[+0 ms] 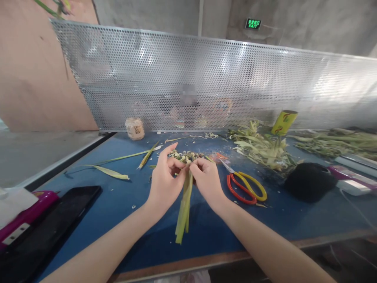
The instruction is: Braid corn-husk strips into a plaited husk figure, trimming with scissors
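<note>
Long green plant leaves [184,212] hang down from between my two hands over the blue tabletop. My left hand [167,177] pinches their upper end with thumb and forefinger, its other fingers partly lifted. Right beside it, my right hand [206,177] is closed in a pinch at the same spot, fingertips nearly touching the left ones. Behind the fingers lies a heap of small pale-green plant scraps [187,156], partly covered by the hands. Scissors [246,186] with one red and one yellow handle rest to the right, blades pointing away. What exactly lies between the fingertips is hidden.
Loose leaf strips [110,171] lie at left, near a wrapped roll [134,128]. A leaf pile [262,147], a yellow-green box [284,122] and a black object [310,182] stand right. A phone [73,204] lies front left. A perforated metal screen [188,67] bounds the back.
</note>
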Demonstrator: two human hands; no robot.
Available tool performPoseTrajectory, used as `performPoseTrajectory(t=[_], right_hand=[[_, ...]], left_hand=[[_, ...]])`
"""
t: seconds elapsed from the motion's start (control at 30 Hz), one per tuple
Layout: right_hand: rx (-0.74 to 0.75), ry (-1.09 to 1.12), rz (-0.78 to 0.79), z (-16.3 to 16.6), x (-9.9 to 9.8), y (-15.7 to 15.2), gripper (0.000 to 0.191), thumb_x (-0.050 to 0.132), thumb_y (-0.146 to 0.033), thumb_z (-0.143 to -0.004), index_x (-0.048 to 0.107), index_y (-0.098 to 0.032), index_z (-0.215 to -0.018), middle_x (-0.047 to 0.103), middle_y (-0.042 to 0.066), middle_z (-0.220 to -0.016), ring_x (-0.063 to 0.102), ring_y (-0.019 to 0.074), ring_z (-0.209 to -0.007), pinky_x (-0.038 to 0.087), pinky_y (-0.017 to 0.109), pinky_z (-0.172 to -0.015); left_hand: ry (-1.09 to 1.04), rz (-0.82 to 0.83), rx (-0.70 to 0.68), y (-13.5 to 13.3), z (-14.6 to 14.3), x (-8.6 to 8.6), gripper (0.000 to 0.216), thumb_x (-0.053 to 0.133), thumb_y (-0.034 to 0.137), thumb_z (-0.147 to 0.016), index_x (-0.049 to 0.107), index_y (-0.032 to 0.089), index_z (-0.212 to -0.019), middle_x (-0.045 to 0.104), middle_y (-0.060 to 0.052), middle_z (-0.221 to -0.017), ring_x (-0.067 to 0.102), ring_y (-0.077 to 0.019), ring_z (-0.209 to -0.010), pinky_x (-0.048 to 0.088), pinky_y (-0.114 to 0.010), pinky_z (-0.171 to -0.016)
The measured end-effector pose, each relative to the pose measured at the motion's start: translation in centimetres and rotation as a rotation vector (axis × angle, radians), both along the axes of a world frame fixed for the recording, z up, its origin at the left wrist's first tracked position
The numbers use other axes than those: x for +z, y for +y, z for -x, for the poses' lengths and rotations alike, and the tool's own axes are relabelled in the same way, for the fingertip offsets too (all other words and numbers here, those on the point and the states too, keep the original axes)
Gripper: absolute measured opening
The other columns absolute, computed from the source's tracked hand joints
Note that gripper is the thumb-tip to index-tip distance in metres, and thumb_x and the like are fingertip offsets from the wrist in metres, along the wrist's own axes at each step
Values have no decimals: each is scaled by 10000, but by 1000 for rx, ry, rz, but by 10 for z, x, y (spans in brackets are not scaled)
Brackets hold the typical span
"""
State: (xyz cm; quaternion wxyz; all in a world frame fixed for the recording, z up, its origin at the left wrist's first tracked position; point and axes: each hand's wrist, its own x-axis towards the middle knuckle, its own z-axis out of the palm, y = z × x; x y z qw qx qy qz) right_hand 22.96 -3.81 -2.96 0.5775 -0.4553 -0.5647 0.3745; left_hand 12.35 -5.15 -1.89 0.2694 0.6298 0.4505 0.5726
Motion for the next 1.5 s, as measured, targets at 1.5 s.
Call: performPoseTrajectory(t=[1.5], right_hand=[[67,-596,-212,-18,0,-1,210,450,-342,-747,400,-196,-604,442,-44,-533,356,83,-473,248,208,-474]], left_hand=[[-130,125,-102,8,16,9,619,658,252,-610,382,161,-1157,622,-34,-781,601,-153,-726,493,-319,-687]])
